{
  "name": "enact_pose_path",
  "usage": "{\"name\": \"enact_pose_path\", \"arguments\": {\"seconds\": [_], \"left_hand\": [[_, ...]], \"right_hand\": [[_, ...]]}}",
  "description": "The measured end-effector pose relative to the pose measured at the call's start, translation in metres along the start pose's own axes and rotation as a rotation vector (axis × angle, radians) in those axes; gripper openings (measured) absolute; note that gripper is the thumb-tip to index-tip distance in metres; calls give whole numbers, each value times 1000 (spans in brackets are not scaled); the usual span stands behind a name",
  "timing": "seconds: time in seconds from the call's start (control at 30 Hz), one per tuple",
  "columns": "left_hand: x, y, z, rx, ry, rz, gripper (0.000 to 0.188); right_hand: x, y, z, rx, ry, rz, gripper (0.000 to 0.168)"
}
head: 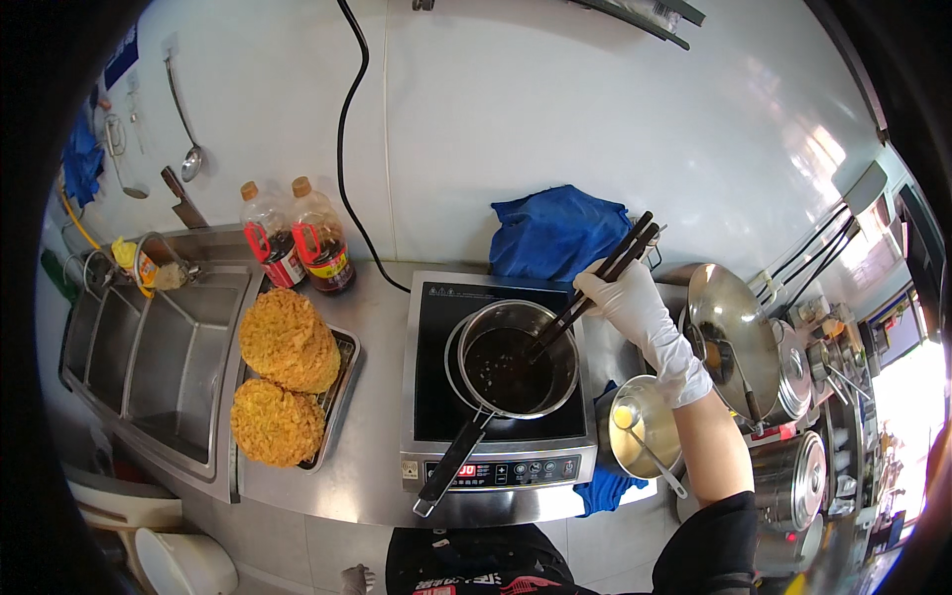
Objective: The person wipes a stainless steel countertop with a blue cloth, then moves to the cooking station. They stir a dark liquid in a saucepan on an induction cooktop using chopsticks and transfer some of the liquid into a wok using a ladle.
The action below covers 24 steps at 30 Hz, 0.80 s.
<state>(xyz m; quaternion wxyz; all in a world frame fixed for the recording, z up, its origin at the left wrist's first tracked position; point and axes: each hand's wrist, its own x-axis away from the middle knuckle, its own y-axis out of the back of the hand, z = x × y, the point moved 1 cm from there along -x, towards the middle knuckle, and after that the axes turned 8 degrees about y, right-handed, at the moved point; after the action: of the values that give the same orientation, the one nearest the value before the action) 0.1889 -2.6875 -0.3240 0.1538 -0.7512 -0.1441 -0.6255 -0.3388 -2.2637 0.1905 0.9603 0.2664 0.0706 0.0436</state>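
In a white glove, my right hand (621,294) is closed on a pair of dark chopsticks (587,301). Their lower ends dip into dark liquid (509,370) in a stainless steel saucepan (518,413) on an induction cooker (439,327). The pan's black handle (455,454) points toward me. My left hand (358,579), gloved, hangs low at the picture's bottom edge, away from the counter; its fingers are partly cut off. Right of the cooker stands a steel bowl (662,446) with a ladle (654,457) and some yellow stuff in it.
Two golden fried rounds (288,338) lie on a racked tray (349,387), left of the cooker. Behind them stand two sauce bottles (323,245). A steel sink (178,364) is far left, a blue cloth (554,234) behind the cooker, a wok (732,335) and lidded pots right.
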Motion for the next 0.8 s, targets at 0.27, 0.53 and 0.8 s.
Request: {"name": "enact_pose_path", "arguments": {"seconds": [0.27, 0.53, 0.8], "left_hand": [[20, -80, -65, 37, -195, -138, 23], [25, -78, -64, -93, -180, -133, 28], [-2, -29, -41, -67, -23, -24, 33]], "right_hand": [[1, 7, -1, 18, -9, -9, 20], [2, 8, -7, 2, -26, -36, 20], [0, 10, -6, -3, -15, -12, 20]]}}
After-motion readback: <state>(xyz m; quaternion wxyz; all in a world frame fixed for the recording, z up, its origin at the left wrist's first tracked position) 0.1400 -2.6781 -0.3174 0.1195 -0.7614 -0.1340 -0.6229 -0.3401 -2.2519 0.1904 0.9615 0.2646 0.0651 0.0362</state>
